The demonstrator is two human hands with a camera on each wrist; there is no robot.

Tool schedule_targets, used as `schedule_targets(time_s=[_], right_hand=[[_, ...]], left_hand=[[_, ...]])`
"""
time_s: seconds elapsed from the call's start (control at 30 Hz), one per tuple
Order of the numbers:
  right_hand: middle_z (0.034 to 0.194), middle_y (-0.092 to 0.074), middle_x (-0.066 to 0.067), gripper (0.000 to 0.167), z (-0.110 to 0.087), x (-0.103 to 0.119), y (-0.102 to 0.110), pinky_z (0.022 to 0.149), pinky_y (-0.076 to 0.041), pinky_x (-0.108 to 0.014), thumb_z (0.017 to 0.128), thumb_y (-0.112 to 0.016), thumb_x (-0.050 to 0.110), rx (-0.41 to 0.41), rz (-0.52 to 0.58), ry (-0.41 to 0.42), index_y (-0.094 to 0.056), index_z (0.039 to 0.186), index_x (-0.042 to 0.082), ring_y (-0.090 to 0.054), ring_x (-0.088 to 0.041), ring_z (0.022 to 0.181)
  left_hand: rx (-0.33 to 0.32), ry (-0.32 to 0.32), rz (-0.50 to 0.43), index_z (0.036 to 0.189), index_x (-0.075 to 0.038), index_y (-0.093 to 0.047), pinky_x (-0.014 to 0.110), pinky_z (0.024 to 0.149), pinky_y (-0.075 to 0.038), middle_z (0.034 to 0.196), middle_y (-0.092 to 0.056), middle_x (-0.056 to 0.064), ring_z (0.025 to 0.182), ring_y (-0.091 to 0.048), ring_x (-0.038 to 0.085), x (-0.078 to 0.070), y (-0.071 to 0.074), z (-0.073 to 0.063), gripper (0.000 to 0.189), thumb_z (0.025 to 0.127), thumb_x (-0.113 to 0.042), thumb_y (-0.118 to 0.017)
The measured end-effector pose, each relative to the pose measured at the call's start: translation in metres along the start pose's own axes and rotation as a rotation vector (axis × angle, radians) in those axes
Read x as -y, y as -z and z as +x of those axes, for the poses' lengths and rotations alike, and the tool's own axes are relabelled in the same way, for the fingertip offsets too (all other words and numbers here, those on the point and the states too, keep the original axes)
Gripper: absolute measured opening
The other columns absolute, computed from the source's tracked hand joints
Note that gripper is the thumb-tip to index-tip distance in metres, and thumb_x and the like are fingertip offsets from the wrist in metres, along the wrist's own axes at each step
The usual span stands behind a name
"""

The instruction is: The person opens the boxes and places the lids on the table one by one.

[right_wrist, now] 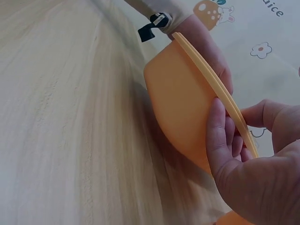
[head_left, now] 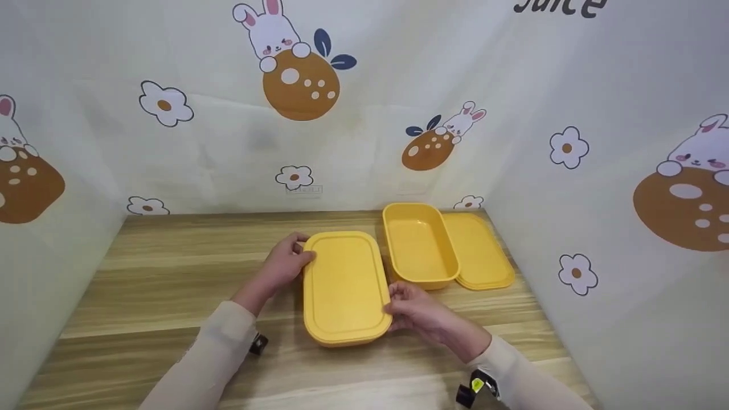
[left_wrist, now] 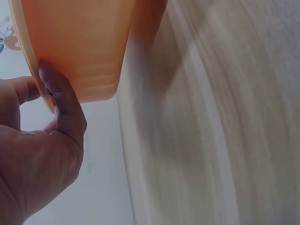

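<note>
Left hand (head_left: pixel 279 267): we see fingers (left_wrist: pixel 65 96) pinching lidded box (head_left: pixel 344 285)
Right hand (head_left: pixel 422 313): likewise, opposite edge
Open box (head_left: pixel 421 242): beside loose lid (head_left: pixel 484 250)

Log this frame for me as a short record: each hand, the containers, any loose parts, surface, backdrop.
left hand: grips lidded yellow food container, left side, toward far end
right hand: grips same container, right side, toward near end
second container: open yellow food container, right of the lidded one, nothing inside
loose part: yellow lid, right of the open container
surface: wood-grain tabletop
backdrop: rabbit-and-flower printed sheet
</note>
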State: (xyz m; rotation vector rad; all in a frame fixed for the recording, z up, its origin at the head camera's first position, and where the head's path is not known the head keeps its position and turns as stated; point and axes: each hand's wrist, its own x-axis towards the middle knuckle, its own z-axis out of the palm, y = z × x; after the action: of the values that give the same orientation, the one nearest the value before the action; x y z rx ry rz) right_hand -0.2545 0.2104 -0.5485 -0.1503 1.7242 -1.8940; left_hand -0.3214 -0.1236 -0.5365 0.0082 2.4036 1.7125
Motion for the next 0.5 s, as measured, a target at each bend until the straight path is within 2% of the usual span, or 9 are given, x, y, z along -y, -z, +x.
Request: schedule_targets(time_s=[0.17,0.5], right_hand=[[0.099,-0.06,-0.009,0.03,-0.0023,-0.0032,0.0035,0.071,-0.065,-0.034,0.091,-0.072,-0.004,-0.008,0.013,-0.011,-0.052,0.114,0.002,-0.07,-0.021,0.081],[0.101,-0.059,-0.009,0.03,-0.0037,-0.0071,0.0042,0.071,-0.065,-0.035,0.091,-0.071,-0.003,-0.027,0.015,-0.023,-0.052,0.113,0.003,-0.07,-0.021,0.083]], left_hand=[[0.006,0.004,-0.007,0.152,-0.006,-0.055,0.031,0.069,-0.058,0.112,-0.061,0.015,0.082,-0.066,0.021,0.0014,-0.0052,0.0012,0.045,0.11,-0.019,-0.066],[0.01,-0.004,-0.007,0.15,-0.005,-0.056,0.036,0.072,-0.06,0.108,-0.061,0.014,0.079,-0.065,0.02,0.0037,-0.0102,0.0034,0.043,0.109,-0.018,-0.067]])
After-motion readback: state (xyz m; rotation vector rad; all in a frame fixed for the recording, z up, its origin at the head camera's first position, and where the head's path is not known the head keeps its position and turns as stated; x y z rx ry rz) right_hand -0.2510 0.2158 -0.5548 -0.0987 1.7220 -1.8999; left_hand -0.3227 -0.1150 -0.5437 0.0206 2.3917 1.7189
